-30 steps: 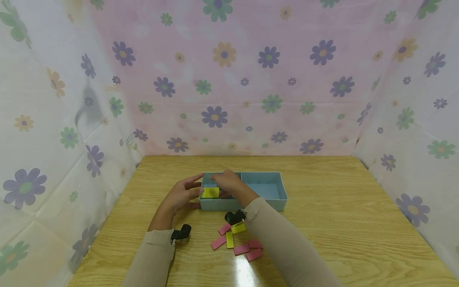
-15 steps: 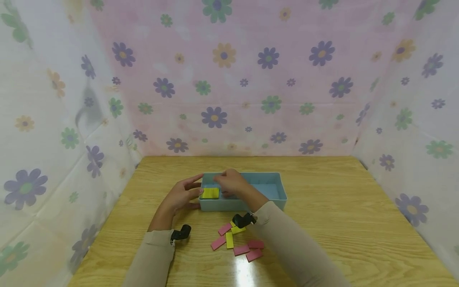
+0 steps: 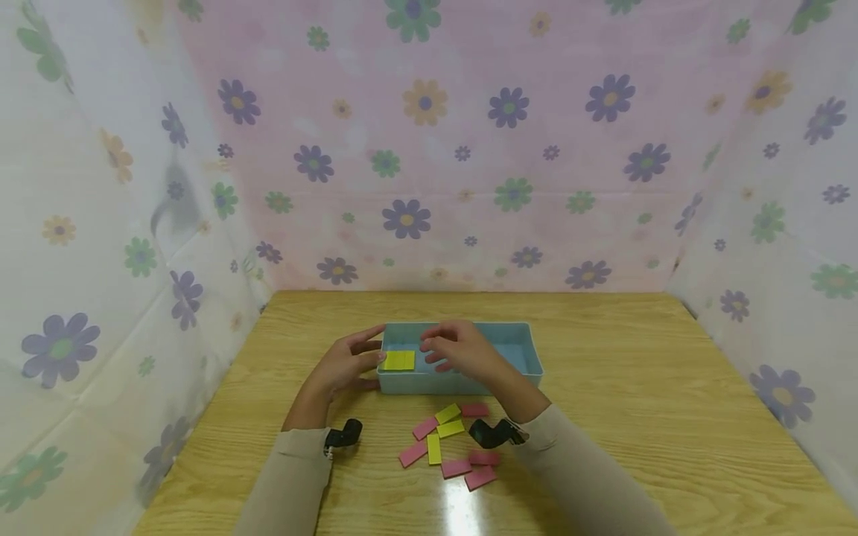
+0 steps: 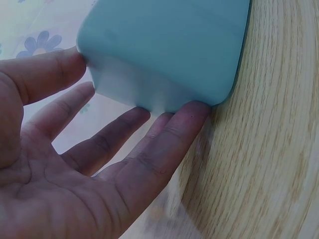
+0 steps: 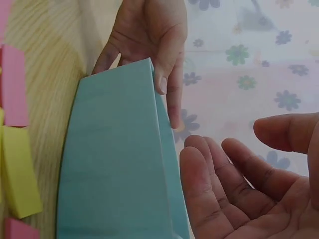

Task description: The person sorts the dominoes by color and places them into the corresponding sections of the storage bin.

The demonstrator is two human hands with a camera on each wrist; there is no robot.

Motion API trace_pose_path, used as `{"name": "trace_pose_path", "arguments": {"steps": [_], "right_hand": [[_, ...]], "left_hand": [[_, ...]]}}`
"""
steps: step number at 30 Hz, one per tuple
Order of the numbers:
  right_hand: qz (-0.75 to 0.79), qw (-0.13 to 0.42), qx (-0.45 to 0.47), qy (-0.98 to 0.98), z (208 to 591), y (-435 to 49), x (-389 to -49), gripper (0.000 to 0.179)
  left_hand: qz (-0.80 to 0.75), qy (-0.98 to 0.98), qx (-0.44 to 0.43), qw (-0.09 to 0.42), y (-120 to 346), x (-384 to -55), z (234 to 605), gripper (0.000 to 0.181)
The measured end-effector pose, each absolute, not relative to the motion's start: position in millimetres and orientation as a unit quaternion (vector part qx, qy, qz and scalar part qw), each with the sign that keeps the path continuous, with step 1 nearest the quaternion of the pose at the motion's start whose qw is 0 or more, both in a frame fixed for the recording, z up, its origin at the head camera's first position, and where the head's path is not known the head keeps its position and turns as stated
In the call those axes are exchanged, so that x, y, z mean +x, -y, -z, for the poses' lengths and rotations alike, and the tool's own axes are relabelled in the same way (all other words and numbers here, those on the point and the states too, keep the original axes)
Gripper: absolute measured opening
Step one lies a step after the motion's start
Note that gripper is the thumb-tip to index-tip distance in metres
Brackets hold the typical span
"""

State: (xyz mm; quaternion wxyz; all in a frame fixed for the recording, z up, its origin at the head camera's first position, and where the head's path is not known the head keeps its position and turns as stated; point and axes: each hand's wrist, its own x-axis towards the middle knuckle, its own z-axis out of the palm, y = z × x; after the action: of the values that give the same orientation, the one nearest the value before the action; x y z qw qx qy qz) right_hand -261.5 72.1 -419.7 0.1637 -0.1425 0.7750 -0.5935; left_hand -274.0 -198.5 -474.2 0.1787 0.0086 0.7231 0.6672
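Observation:
A light blue rectangular box (image 3: 415,383) with an open top stands on the table. Two yellow blocks (image 3: 399,361) lie side by side at the front left inside it. My left hand (image 3: 343,365) rests on the box's left end, its spread, nearly straight fingertips touching the wall, as the left wrist view shows (image 4: 99,149). Over the middle of the box hovers my right hand (image 3: 465,351), fingers loosely bent and thumb apart; in the right wrist view nothing lies in its palm (image 5: 254,199). This hand hides part of the box's interior.
In front of the box, several flat pink blocks (image 3: 456,468) and yellow blocks (image 3: 434,449) lie loose on the wooden table (image 3: 603,357). Flower-patterned cloth (image 3: 442,171) encloses the back and sides. A black wrist camera (image 3: 489,433) overhangs the pile.
My right hand has drawn right from the box's left part to its middle, its fingers loosening. Both yellow blocks there now show more fully. My left hand stays at the box's end.

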Motion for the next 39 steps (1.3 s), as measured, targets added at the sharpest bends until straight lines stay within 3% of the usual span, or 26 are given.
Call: {"name": "trace_pose_path", "arguments": {"steps": [16, 34, 39], "right_hand": [[0.564, 0.116, -0.22, -0.788, 435.1, -114.8, -225.4, 0.026], [0.509, 0.08, -0.259, -0.817, 455.8, -134.4, -218.7, 0.024], [0.498, 0.112, -0.255, -0.821, 460.4, -128.7, -217.4, 0.023]], "left_hand": [[-0.663, -0.727, 0.008, 0.178, 196.6, -277.1, 476.3, 0.062], [-0.662, -0.728, 0.01, 0.176, 196.6, -273.9, 475.2, 0.059], [-0.66, -0.731, 0.01, 0.172, 197.3, -272.7, 474.1, 0.06]]}}
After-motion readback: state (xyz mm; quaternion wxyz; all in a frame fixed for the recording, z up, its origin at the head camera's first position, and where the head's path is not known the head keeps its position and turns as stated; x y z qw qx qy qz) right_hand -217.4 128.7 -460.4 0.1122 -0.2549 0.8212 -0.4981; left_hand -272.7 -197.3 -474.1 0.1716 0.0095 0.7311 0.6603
